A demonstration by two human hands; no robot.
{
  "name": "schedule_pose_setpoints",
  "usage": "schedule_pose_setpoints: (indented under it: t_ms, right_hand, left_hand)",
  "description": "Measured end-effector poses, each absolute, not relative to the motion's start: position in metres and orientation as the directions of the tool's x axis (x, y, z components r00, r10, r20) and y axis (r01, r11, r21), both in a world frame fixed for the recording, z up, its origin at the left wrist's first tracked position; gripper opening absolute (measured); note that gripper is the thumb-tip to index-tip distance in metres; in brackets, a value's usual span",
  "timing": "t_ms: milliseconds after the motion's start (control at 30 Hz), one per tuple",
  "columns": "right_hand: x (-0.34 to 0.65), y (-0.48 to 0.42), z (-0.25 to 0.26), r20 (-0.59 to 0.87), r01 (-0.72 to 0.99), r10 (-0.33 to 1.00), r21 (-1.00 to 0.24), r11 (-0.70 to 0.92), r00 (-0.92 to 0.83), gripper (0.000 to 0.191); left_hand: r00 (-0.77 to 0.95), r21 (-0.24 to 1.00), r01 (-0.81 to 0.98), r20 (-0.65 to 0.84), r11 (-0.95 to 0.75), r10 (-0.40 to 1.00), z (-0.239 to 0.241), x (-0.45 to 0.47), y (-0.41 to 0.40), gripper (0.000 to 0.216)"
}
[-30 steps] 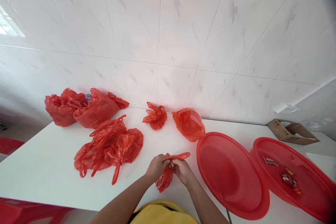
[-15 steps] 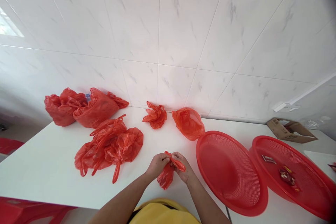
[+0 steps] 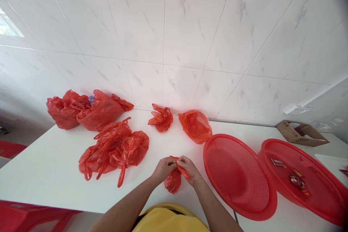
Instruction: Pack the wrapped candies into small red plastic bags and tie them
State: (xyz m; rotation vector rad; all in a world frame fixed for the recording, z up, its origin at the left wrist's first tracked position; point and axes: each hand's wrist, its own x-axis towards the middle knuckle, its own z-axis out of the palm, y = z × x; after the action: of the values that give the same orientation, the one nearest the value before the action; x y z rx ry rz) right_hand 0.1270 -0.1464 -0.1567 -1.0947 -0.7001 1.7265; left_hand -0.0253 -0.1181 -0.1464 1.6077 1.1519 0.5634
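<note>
Both of my hands pinch the top of a small red plastic bag (image 3: 173,182) just above the near edge of the white table (image 3: 49,174). My left hand (image 3: 163,168) grips the bag's neck from the left. My right hand (image 3: 189,169) holds the twisted handle strip from the right. The bag's filled bottom hangs below my fingers. The two hands nearly touch each other.
A pile of loose red bags (image 3: 114,149) lies to the left, with two stuffed bags (image 3: 87,110) behind it by the tiled wall. Two small tied bags (image 3: 161,117) (image 3: 195,126) sit at the back. Two red mesh baskets (image 3: 239,177) (image 3: 304,179) stand on the right, the farther one holding wrapped sweets. A cardboard box (image 3: 300,133) lies beyond.
The handle strip that stuck out to the right has been drawn in and wound toward the bag's neck. My hands have closed together and the bag looks shorter and rounder.
</note>
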Motion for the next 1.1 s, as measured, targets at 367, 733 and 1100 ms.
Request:
schedule_pose_setpoints:
  t_ms: [367,733,1100]
  right_hand:
    - [0.128,-0.147,-0.14,-0.262,-0.122,0.948,-0.951,-0.286,-0.178,0.016]
    - [0.12,-0.141,-0.157,-0.216,0.348,0.972,-0.907,-0.236,0.094,0.014]
    - [0.119,-0.145,-0.154,-0.289,0.132,0.956,-0.947,-0.294,0.059,0.021]
  left_hand:
    - [0.458,0.848,0.523,-0.196,-0.085,0.867,-0.142,-0.027,-0.118,0.025]
    - [0.411,0.763,0.641,-0.249,-0.083,0.877,-0.139,-0.028,-0.115,0.015]
    - [0.411,0.806,0.583,-0.183,-0.103,0.893,-0.137,-0.027,-0.118,0.015]
